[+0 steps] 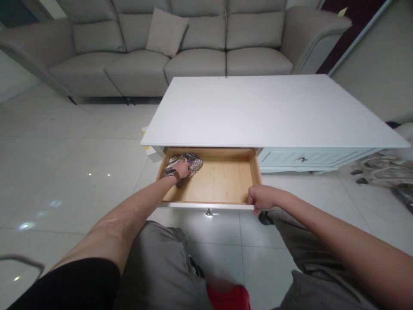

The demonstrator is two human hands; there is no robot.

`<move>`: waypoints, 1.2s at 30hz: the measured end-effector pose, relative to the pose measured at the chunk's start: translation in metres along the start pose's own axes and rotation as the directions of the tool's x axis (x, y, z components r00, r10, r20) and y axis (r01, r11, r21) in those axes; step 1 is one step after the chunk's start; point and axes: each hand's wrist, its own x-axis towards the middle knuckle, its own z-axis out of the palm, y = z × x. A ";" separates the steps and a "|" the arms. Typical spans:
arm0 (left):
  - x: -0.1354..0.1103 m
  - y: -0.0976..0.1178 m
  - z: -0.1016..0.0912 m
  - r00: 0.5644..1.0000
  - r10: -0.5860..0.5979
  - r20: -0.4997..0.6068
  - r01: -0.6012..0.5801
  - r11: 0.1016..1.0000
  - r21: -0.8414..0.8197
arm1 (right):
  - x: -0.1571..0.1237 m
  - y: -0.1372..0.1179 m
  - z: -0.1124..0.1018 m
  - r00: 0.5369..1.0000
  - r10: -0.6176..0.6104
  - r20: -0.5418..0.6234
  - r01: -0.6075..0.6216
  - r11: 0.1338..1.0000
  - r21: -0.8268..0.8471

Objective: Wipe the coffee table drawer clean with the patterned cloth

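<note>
A wooden drawer (222, 176) is pulled out from the left half of a white coffee table (258, 110). Inside it, at the back left corner, lies a bunched cloth (195, 163) with a brown and white leopard-like pattern. My left hand (182, 168), with a dark band on the wrist, presses on this cloth, its fingers closed over part of it. At the front right corner of the drawer, my right hand (260, 197) is wrapped round the edge, fingertips partly hidden. A small metal knob (209, 212) sits on the drawer's white front.
A second drawer (303, 159), closed, is to the right. A grey sofa (200, 64) with a beige cushion (167, 32) stands behind the table. Cables (387, 165) lie on the tiled floor at right. A red object (229, 298) is below me, between my legs.
</note>
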 end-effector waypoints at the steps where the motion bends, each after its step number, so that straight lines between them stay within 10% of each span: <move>1: 0.000 0.000 0.000 1.000 -0.001 0.002 0.001 1.000 -0.002 | 0.000 0.001 0.000 1.000 -0.001 -0.001 0.001 1.000 0.002; 23: 0.011 0.006 0.010 0.993 -0.117 -0.034 0.112 0.986 -0.127 | -0.001 -0.003 -0.001 1.000 0.011 0.018 -0.010 1.000 -0.018; 36: 0.042 0.078 0.013 0.923 -0.382 -0.042 0.341 0.866 -0.367 | -0.002 0.003 0.003 1.000 0.025 -0.019 -0.025 1.000 -0.013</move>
